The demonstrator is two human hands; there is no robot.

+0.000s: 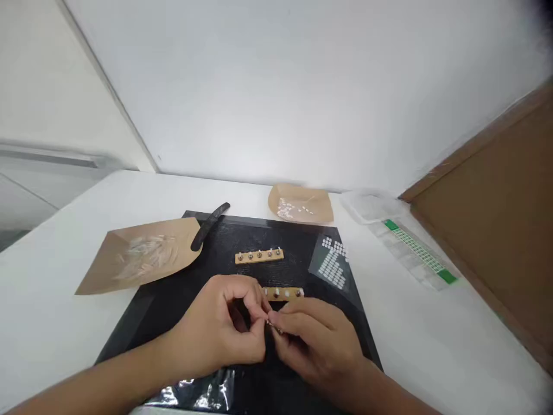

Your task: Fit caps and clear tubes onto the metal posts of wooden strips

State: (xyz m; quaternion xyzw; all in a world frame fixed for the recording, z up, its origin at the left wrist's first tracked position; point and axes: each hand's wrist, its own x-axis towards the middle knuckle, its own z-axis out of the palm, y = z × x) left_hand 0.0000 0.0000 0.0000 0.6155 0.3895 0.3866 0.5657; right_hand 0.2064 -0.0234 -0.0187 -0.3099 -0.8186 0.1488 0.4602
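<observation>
My left hand (pixel 224 328) and my right hand (pixel 324 340) meet over the black mat (pixel 177 308). A small, thin, metallic-looking piece (pixel 275 328) sits pinched in my right fingers; its kind is too small to tell. The left thumb and forefinger are closed at its left end, and whatever is between them is hidden. Just beyond my fingertips lies a tan strip (pixel 283 294) with white and dark spots, partly covered by the left hand. Farther back is another tan strip (pixel 259 256) bearing several small metal pieces with white tips.
At left, a brown paper tray (pixel 99 262) holds clear slender pieces, with a black curved tool (pixel 209 226) across its edge. A second paper tray (pixel 324 207) has small white bits. Right: a sheet of white dots (pixel 332 265), a green-ended strip (pixel 421 252), a brown panel (pixel 488 213).
</observation>
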